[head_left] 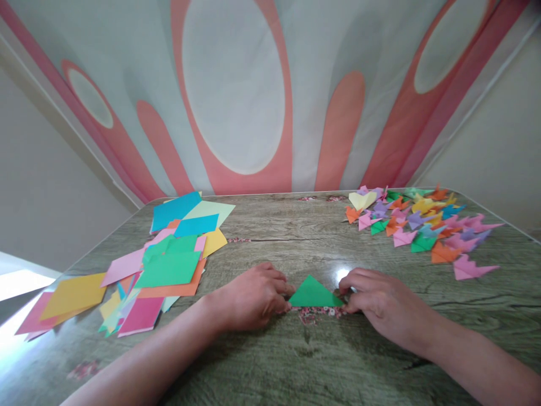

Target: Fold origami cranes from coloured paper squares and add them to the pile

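A green sheet of origami paper, folded into a triangle, lies with its point away from me and its long edge toward me. At its left corner, my left hand is closed, fingertips gathered on the paper. My right hand pinches the right corner between thumb and fingers. Both hands rest low against the table, and the exact grip of the fingertips is partly hidden behind the knuckles.
Loose coloured paper sheets are heaped on the left of the wood-grain table. Several folded paper cranes stand in a cluster at the far right. A pink and white patterned cloth hangs behind the table.
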`<state>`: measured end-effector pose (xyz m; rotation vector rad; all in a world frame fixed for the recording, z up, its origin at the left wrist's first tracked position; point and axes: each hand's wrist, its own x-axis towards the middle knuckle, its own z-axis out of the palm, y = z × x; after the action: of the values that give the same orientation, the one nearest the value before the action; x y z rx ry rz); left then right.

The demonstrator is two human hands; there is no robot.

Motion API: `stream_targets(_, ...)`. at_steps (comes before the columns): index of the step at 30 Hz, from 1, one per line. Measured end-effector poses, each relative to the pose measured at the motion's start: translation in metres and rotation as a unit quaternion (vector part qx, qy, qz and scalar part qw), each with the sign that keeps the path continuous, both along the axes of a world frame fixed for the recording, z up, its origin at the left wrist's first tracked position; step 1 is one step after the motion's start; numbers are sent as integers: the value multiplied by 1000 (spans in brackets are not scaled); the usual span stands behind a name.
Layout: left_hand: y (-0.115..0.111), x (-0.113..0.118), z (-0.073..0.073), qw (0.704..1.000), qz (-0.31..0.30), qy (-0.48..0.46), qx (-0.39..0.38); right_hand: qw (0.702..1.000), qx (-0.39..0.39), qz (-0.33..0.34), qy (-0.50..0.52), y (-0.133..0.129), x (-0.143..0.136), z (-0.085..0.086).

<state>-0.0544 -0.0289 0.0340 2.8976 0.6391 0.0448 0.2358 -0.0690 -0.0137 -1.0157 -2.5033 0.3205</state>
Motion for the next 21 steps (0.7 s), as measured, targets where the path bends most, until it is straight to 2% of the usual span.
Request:
stream_targets(3,2,-1,1,999,-35,-11,-33,1000,-10,-6,5,1,1,0)
stream_targets(6,3,-4,1,998,-31,-20,-49,1000,-23,-12,6,0,1,-1)
stream_targets(11,7,-6,-10,997,-30,-29,-71,999,-35,-20,29,-1,2,-4)
stream_targets(13,8,-4,-18,994,11,-84,-66,996,-42,-40,67,0,0,-8)
stream_targets(16,6,4,-29,975,133,-166,-58,988,-53,-89,114,1,-5,-14)
stream_targets(18,3,10,-34,966,179,-175,-61,986,-49,-116,112,0,-9,-18)
stream_targets(21,-1,17,-40,963,207,-157,-68,987,-36,-134,76,-1,-15,-24)
